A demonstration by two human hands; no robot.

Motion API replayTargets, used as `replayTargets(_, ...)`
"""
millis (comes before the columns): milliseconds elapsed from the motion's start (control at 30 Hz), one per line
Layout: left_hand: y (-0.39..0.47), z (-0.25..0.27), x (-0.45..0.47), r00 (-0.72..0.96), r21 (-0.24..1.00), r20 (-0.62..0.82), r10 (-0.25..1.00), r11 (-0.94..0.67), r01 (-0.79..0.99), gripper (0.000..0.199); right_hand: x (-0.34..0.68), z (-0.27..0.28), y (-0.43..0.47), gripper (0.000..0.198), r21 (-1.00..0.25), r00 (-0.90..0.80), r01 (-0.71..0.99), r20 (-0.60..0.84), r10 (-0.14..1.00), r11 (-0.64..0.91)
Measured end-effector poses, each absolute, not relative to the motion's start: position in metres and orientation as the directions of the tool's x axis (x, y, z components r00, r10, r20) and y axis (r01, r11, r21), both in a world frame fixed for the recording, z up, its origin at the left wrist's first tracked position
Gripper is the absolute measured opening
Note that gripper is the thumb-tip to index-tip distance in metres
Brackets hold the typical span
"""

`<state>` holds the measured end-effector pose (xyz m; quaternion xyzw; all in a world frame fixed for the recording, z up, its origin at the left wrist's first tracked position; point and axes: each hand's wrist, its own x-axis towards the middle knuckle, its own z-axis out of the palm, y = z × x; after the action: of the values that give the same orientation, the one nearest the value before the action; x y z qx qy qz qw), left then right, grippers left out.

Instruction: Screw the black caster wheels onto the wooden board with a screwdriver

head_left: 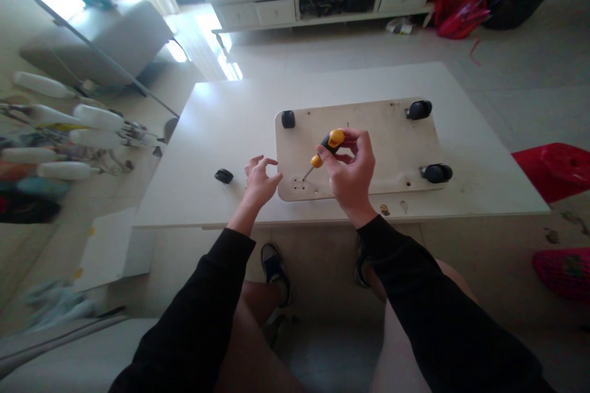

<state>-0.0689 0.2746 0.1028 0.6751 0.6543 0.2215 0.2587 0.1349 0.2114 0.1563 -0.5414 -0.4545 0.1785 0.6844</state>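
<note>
A yellow and black screwdriver (330, 142) is gripped in my right hand (354, 167), tilted, its shaft pointing down at the board. Its tip is beside a group of small holes at the near left corner of the pale wooden board (378, 147). My left hand (262, 181) hovers at the board's left edge, thumb and fingers apart, with nothing visible in it. Black casters stand on three corners: far left (288, 119), far right (419, 110) and near right (437, 172). A loose black caster (224, 175) lies on the white table left of my left hand.
The white table (184, 153) carries the board, and its front edge is close to my knees. A red stool (553, 171) stands beyond its right end. At left are a drying rack with white parts (99, 116) and a white box (110, 249). A TV cabinet (258, 11) stands behind.
</note>
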Motion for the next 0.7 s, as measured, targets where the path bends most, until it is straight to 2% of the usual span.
replayTargets(700,0.2749,0.1013,-0.0642,0.046,0.670,-0.024,0.999,-0.018,0.742,0.024,0.1281,0.1615,0.2084,0.033,-0.909,0.532,0.228,0.417,0.737,0.350)
